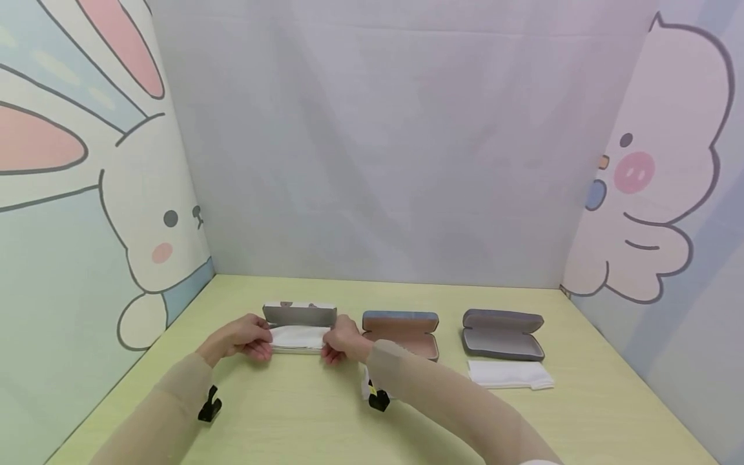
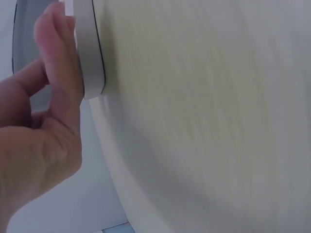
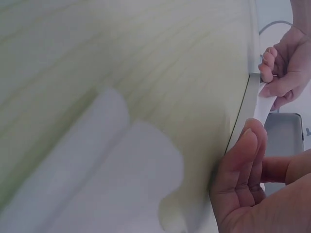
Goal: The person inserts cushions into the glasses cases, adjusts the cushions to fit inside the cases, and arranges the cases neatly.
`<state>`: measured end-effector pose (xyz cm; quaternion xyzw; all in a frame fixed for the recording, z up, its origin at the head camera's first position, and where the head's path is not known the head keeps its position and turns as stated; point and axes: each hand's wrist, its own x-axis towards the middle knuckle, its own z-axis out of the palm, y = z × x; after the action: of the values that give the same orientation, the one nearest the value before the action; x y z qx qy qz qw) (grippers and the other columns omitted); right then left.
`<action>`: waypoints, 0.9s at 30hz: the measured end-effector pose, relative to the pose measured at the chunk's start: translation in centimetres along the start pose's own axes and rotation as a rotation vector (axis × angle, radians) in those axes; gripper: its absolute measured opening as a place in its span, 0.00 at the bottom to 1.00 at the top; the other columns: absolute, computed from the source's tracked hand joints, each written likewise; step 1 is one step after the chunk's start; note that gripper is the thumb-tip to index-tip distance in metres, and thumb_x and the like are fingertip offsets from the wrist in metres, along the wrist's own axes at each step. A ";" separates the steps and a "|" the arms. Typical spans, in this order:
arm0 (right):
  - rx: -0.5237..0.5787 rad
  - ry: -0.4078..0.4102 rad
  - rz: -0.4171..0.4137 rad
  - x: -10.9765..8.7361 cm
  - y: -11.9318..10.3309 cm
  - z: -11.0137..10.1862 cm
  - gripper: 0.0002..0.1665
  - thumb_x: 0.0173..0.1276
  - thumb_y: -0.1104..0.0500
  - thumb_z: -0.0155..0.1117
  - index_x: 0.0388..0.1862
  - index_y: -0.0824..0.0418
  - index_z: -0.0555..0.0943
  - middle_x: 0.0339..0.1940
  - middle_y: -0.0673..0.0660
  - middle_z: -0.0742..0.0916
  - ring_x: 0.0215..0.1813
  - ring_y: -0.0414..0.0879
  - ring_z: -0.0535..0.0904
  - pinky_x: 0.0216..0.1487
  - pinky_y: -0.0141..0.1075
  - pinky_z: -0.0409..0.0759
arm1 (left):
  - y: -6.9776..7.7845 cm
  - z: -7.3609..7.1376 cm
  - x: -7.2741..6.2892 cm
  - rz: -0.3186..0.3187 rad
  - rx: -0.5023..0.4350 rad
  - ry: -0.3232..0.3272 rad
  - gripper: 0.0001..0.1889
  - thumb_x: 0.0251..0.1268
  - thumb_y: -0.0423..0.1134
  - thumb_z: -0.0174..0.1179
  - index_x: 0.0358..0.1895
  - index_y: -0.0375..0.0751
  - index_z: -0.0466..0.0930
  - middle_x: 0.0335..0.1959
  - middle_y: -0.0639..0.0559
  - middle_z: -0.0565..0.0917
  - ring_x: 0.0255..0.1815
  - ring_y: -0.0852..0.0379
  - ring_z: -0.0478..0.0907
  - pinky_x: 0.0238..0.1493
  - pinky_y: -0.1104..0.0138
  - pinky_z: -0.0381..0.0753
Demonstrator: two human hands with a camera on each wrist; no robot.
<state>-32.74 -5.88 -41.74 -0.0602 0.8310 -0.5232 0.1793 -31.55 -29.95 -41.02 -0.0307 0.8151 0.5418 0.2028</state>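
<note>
An open glasses case [image 1: 299, 316] with a light patterned lid and grey lining stands at the left of the table. A folded white cloth [image 1: 299, 336] lies in its lower half. At the left end my left hand [image 1: 247, 337] pinches the cloth, its other fingers beside the case wall. My right hand [image 1: 345, 337] pinches the cloth's right end, fingers curled at the front edge of the case. The right wrist view shows the cloth [image 3: 264, 104] stretched between both hands. In the left wrist view the fingertips of my left hand [image 2: 48, 126] partly hide the case [image 2: 90, 53].
A blue open case [image 1: 401, 321] with pinkish lining stands just right, partly behind my right arm. Below it, another white cloth [image 3: 121, 174] is mostly covered by that arm. Farther right are a dark open case [image 1: 502, 336] and a folded white cloth [image 1: 508, 374].
</note>
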 end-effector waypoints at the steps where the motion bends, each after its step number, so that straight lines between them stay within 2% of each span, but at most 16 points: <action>1: -0.017 0.007 -0.005 0.0 0.1 0.0 0.13 0.64 0.71 0.55 0.19 0.67 0.77 0.10 0.54 0.80 0.10 0.42 0.73 0.11 0.30 0.75 | 0.0 0.1 0.0 -0.001 0.011 0.006 0.09 0.66 0.28 0.51 0.45 0.27 0.64 0.18 0.49 0.82 0.18 0.61 0.82 0.25 0.68 0.86; 7: -0.100 0.050 -0.064 0.0 0.4 -0.1 0.19 0.63 0.70 0.56 0.12 0.63 0.74 0.07 0.53 0.78 0.08 0.42 0.72 0.09 0.32 0.74 | 0.3 0.9 -0.3 0.003 0.109 0.072 0.08 0.63 0.26 0.50 0.43 0.29 0.64 0.16 0.50 0.80 0.14 0.62 0.78 0.19 0.71 0.82; 10: -0.133 0.073 -0.098 0.0 0.5 -0.2 0.21 0.62 0.70 0.57 0.09 0.61 0.73 0.06 0.52 0.77 0.08 0.41 0.71 0.08 0.31 0.73 | 0.1 1.0 -0.3 0.020 0.225 0.129 0.02 0.61 0.28 0.51 0.31 0.31 0.70 0.11 0.54 0.75 0.10 0.65 0.70 0.12 0.75 0.71; 13: -0.144 0.081 -0.114 0.0 0.5 -0.3 0.21 0.60 0.71 0.58 0.08 0.61 0.72 0.06 0.52 0.76 0.08 0.41 0.70 0.08 0.30 0.71 | 0.1 1.0 -0.3 0.035 0.311 0.183 0.14 0.57 0.29 0.53 0.15 0.41 0.68 0.07 0.58 0.67 0.09 0.66 0.59 0.11 0.76 0.57; 15: -0.153 0.090 -0.114 -0.2 0.5 -0.3 0.17 0.60 0.70 0.59 0.11 0.65 0.75 0.06 0.52 0.76 0.08 0.41 0.70 0.08 0.30 0.72 | 0.1 0.9 -0.4 0.048 0.339 0.198 0.19 0.57 0.31 0.55 0.10 0.46 0.65 0.06 0.60 0.63 0.09 0.66 0.55 0.11 0.76 0.54; 16: -0.147 0.091 -0.112 -0.3 0.5 -0.3 0.13 0.61 0.70 0.59 0.16 0.68 0.76 0.07 0.52 0.76 0.08 0.42 0.71 0.09 0.31 0.73 | 0.1 0.8 -0.6 0.062 0.341 0.193 0.19 0.58 0.32 0.57 0.11 0.46 0.64 0.06 0.60 0.63 0.09 0.66 0.54 0.11 0.76 0.54; 17: -0.139 0.091 -0.108 -0.5 0.4 -0.3 0.07 0.61 0.69 0.60 0.26 0.75 0.78 0.07 0.53 0.76 0.08 0.42 0.71 0.10 0.33 0.75 | 0.1 0.7 -0.8 0.066 0.338 0.188 0.18 0.60 0.34 0.58 0.14 0.44 0.64 0.07 0.59 0.63 0.10 0.65 0.55 0.12 0.75 0.54; 18: -0.128 0.095 -0.104 -0.7 0.3 -0.3 0.14 0.62 0.68 0.61 0.39 0.80 0.76 0.07 0.53 0.76 0.07 0.42 0.71 0.10 0.34 0.76 | 0.0 0.5 -0.9 0.072 0.333 0.179 0.16 0.61 0.36 0.60 0.19 0.42 0.66 0.09 0.59 0.63 0.10 0.65 0.55 0.13 0.75 0.55; 20: -0.101 0.096 -0.095 -1.2 0.1 -0.3 0.39 0.62 0.65 0.64 0.64 0.84 0.59 0.07 0.54 0.77 0.07 0.42 0.72 0.12 0.37 0.79 | -0.3 -0.1 -1.2 0.068 0.318 0.150 0.15 0.62 0.42 0.63 0.34 0.36 0.67 0.11 0.57 0.66 0.12 0.64 0.55 0.14 0.74 0.56; 21: -0.087 0.092 -0.095 -1.4 0.0 -0.4 0.49 0.62 0.64 0.65 0.71 0.81 0.48 0.07 0.56 0.78 0.06 0.43 0.72 0.13 0.38 0.80 | -0.4 -0.4 -1.4 0.066 0.303 0.131 0.21 0.62 0.45 0.64 0.43 0.34 0.65 0.13 0.56 0.67 0.12 0.64 0.56 0.14 0.74 0.56; 22: -0.076 0.087 -0.093 -1.7 -0.1 -0.5 0.57 0.61 0.63 0.67 0.74 0.77 0.38 0.08 0.58 0.79 0.06 0.43 0.72 0.13 0.39 0.80 | -0.6 -0.7 -1.5 0.060 0.295 0.116 0.28 0.62 0.47 0.65 0.52 0.33 0.60 0.14 0.55 0.68 0.13 0.63 0.57 0.15 0.74 0.57; 23: -0.076 0.084 -0.095 -1.8 -0.2 -0.5 0.62 0.60 0.62 0.69 0.75 0.75 0.34 0.08 0.59 0.80 0.06 0.43 0.72 0.14 0.40 0.80 | -0.8 -1.0 -1.5 0.055 0.281 0.096 0.35 0.61 0.47 0.65 0.60 0.35 0.54 0.16 0.55 0.69 0.14 0.62 0.58 0.15 0.73 0.58; 25: -0.091 0.066 -0.106 -2.0 -0.2 -0.7 0.64 0.57 0.61 0.73 0.75 0.72 0.36 0.11 0.63 0.82 0.05 0.44 0.72 0.14 0.41 0.81 | -1.1 -1.4 -1.5 0.051 0.261 0.051 0.46 0.60 0.48 0.67 0.70 0.40 0.42 0.16 0.54 0.70 0.14 0.62 0.60 0.16 0.73 0.61; 27: -0.121 0.045 -0.118 -2.0 -0.2 -0.9 0.64 0.54 0.62 0.76 0.76 0.68 0.40 0.16 0.65 0.83 0.06 0.44 0.72 0.14 0.41 0.80 | -1.3 -1.5 -1.3 0.074 0.252 0.018 0.53 0.59 0.46 0.68 0.74 0.46 0.33 0.16 0.53 0.71 0.13 0.61 0.63 0.16 0.73 0.64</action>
<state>-31.26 -4.63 -40.73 -0.1080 0.8600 -0.4827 0.1256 -30.51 -32.08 -41.16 0.0203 0.8791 0.4420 0.1775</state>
